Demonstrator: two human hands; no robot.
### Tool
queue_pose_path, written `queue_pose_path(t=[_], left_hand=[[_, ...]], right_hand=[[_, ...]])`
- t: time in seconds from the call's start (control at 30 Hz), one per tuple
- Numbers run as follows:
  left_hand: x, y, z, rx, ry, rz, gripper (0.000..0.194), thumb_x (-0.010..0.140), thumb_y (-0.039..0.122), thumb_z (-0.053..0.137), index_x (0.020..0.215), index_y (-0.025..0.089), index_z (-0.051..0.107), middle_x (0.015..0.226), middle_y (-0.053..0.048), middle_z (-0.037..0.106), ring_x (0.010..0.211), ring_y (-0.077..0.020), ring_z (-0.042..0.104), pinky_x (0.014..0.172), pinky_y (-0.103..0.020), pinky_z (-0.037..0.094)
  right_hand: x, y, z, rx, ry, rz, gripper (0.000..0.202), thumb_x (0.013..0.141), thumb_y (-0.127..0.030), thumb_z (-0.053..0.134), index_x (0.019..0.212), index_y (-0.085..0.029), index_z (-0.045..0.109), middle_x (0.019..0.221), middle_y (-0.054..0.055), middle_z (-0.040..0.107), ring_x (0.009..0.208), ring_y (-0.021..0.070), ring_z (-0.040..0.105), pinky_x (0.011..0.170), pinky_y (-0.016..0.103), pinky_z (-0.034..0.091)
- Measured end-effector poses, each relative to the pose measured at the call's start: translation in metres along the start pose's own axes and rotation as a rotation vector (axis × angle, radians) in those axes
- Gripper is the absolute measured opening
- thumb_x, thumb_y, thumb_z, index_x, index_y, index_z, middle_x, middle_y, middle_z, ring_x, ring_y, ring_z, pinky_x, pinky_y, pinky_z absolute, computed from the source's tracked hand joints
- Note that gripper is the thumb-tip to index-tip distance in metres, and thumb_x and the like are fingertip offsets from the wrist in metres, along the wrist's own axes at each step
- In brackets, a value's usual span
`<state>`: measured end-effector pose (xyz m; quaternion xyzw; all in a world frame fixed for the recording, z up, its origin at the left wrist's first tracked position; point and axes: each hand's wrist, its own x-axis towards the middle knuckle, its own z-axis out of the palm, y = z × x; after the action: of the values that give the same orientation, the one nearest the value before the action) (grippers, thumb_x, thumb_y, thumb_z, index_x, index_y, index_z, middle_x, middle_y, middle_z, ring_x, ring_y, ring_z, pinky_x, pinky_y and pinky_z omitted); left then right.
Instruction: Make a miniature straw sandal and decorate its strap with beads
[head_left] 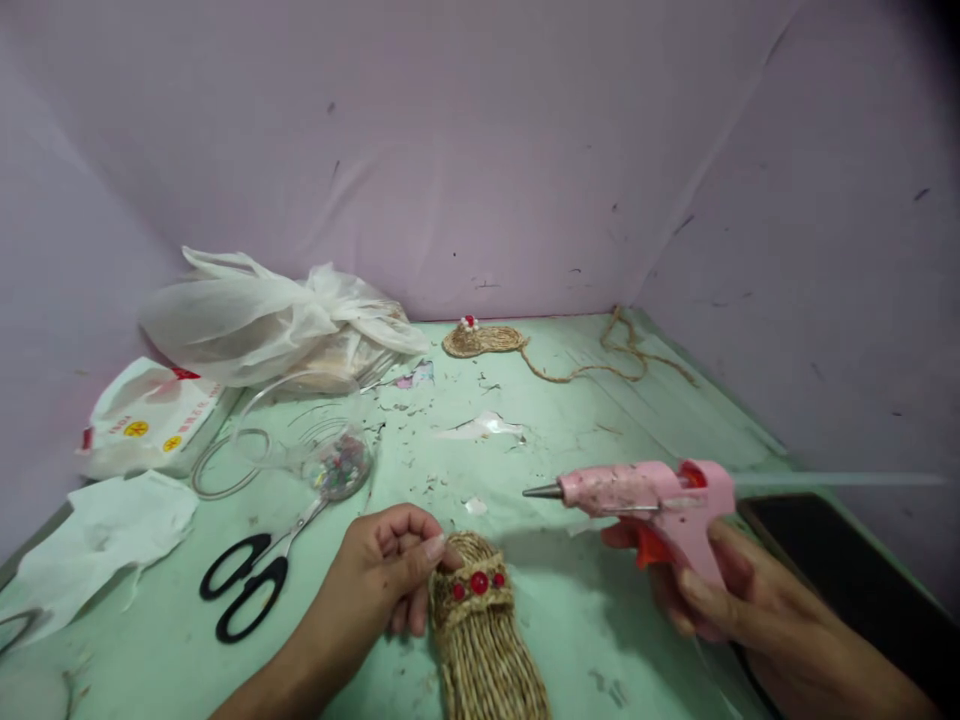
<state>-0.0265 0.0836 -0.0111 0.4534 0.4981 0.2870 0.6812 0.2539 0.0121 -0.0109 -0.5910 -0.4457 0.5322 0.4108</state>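
A woven straw slipper (491, 660) lies at the bottom centre, its band set with red beads (478, 583). My left hand (394, 570) touches the left edge of the band, thumb and index finger pressed together; whether something small is between them I cannot make out. My right hand (720, 590) is wrapped round the handle of a pink glue gun (637, 490), held above the table to the right of the slipper. The gun's metal nozzle points left, apart from the slipper, and a clear glue stick extends from its back.
Black-handled scissors (266, 575) and a bag of small beads (343, 465) lie left. Behind are a white plastic bag (277, 320), a tissue pack (150, 415) and a small straw sole (495, 340) with trailing cord. A dark phone-like slab (840, 570) is at right.
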Motion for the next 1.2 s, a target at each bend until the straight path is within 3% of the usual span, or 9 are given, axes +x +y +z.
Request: queue_pose_path(t=[0.13,0.37,0.53,0.73,1.0,1.2], left_hand=[[0.0,-0.005,0.0,-0.051,-0.034,-0.019,0.036,0.067,0.046,0.071,0.072,0.014,0.054,0.069,-0.003,0.066,0.033,-0.0054,0.049,0.03,-0.014,0.027],[-0.004,-0.009,0.003,-0.135,-0.024,0.034,0.032,0.069,0.042,0.072,0.075,0.014,0.057,0.066,-0.002,0.065,0.038,-0.0044,0.048,0.039,-0.015,0.035],[-0.007,-0.01,0.005,-0.136,-0.01,0.043,0.031,0.069,0.041,0.073,0.073,0.014,0.058,0.062,-0.001,0.062,0.04,-0.0051,0.047,0.041,-0.016,0.035],[-0.006,-0.013,0.003,-0.139,-0.035,0.061,0.028,0.07,0.039,0.073,0.074,0.015,0.06,0.057,0.001,0.06,0.041,-0.006,0.048,0.042,-0.016,0.035],[-0.005,-0.017,0.0,-0.119,-0.048,0.058,0.03,0.069,0.041,0.072,0.074,0.014,0.06,0.06,-0.002,0.063,0.04,-0.0059,0.046,0.042,-0.017,0.034],[-0.005,-0.015,0.003,-0.119,-0.029,0.048,0.033,0.067,0.043,0.074,0.072,0.014,0.059,0.054,-0.001,0.061,0.039,-0.0057,0.045,0.041,-0.016,0.033]], right_hand=[[-0.007,0.003,0.004,0.05,0.052,0.03,0.027,0.07,-0.05,0.064,0.088,-0.031,0.068,0.083,0.007,0.066,0.071,0.0239,0.061,0.065,0.037,0.051],[-0.01,-0.003,0.004,0.109,-0.122,0.065,0.038,0.079,-0.05,0.057,0.107,-0.028,0.066,0.103,0.009,0.067,0.102,0.0272,0.059,0.089,0.041,0.046],[-0.01,0.0,-0.001,0.055,-0.176,0.083,0.043,0.08,-0.056,0.053,0.11,-0.027,0.064,0.104,0.009,0.067,0.098,0.0265,0.061,0.087,0.04,0.047],[-0.009,0.005,0.002,0.083,-0.248,-0.02,0.042,0.082,-0.053,0.052,0.112,-0.027,0.064,0.107,0.009,0.066,0.099,0.0262,0.061,0.087,0.04,0.047],[-0.01,0.009,0.006,0.109,-0.224,-0.037,0.036,0.082,-0.049,0.054,0.111,-0.029,0.065,0.104,0.007,0.068,0.099,0.0246,0.061,0.089,0.039,0.046],[-0.01,0.01,0.008,-0.018,-0.146,-0.004,0.046,0.078,-0.057,0.053,0.108,-0.026,0.067,0.1,0.01,0.069,0.097,0.0297,0.062,0.084,0.045,0.049]])
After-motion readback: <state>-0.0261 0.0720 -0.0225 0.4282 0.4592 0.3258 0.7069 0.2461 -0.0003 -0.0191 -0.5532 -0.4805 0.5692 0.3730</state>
